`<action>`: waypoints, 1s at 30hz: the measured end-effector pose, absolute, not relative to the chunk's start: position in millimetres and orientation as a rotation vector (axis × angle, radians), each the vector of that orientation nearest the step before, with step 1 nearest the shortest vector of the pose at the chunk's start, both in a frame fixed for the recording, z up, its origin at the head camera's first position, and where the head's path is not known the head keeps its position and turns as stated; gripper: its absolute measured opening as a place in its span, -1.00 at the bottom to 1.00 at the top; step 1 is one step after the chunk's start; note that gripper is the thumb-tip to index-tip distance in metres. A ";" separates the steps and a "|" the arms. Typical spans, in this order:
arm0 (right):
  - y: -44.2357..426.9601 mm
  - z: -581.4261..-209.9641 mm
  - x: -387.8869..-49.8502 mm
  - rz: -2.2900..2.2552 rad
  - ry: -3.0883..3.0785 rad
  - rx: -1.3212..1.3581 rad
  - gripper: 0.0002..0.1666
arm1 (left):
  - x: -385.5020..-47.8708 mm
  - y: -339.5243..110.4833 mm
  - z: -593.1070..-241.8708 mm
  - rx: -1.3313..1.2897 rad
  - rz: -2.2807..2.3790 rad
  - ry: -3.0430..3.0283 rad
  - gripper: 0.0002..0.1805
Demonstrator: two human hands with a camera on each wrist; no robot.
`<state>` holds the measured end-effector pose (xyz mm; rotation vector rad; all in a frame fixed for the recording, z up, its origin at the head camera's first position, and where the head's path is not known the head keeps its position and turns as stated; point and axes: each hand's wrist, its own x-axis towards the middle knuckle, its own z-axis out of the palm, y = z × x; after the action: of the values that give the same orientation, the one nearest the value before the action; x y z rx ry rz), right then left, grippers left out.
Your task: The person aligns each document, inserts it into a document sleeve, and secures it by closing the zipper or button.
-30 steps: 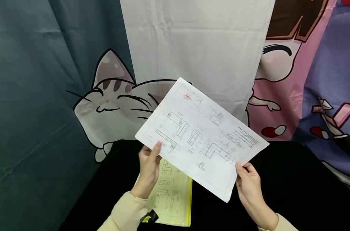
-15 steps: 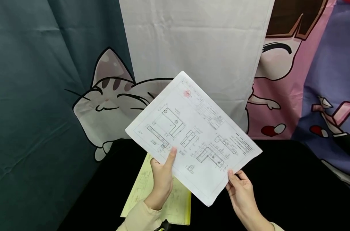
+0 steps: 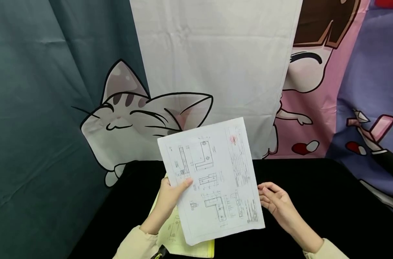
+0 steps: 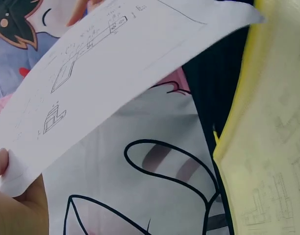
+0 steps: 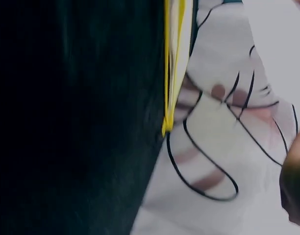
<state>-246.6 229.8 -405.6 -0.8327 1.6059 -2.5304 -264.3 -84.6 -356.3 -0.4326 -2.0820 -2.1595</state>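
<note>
In the head view, my left hand (image 3: 166, 198) pinches a white sheet of technical drawings (image 3: 222, 158) at its left edge, thumb on top and fingers hidden behind. The sheet is held up, tilted slightly, with line drawings and a small red stamp. My right hand (image 3: 277, 203) is beside the sheet's right edge, fingers loosely bent; whether the fingertips brush the paper is hard to tell. Under the sheet lies a translucent yellow plastic folder (image 3: 201, 248) with more drawings showing through, partly covered. The left wrist view shows the folder (image 4: 272, 147) close up, beside the raised sheet (image 4: 106, 63).
A black surface (image 3: 300, 180) bears the folder. Behind it hangs a printed cloth (image 3: 216, 46) with a cartoon cat and a cartoon figure. The right wrist view catches the folder's thin yellow edge (image 5: 168, 98).
The sheet has turned clockwise to stand nearly upright and come lower. My left hand has stayed on its edge, while my right hand has let go of its corner.
</note>
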 end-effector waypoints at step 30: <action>210.9 -353.8 -253.7 -2.567 1.958 -0.415 -0.69 | -264.0 -104.6 -383.4 -0.763 -2.217 -2.299 -0.40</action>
<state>-253.7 210.9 -353.8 -0.4146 1.9580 -2.5673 -264.0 -104.6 -383.4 -0.7631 -2.2988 -2.2171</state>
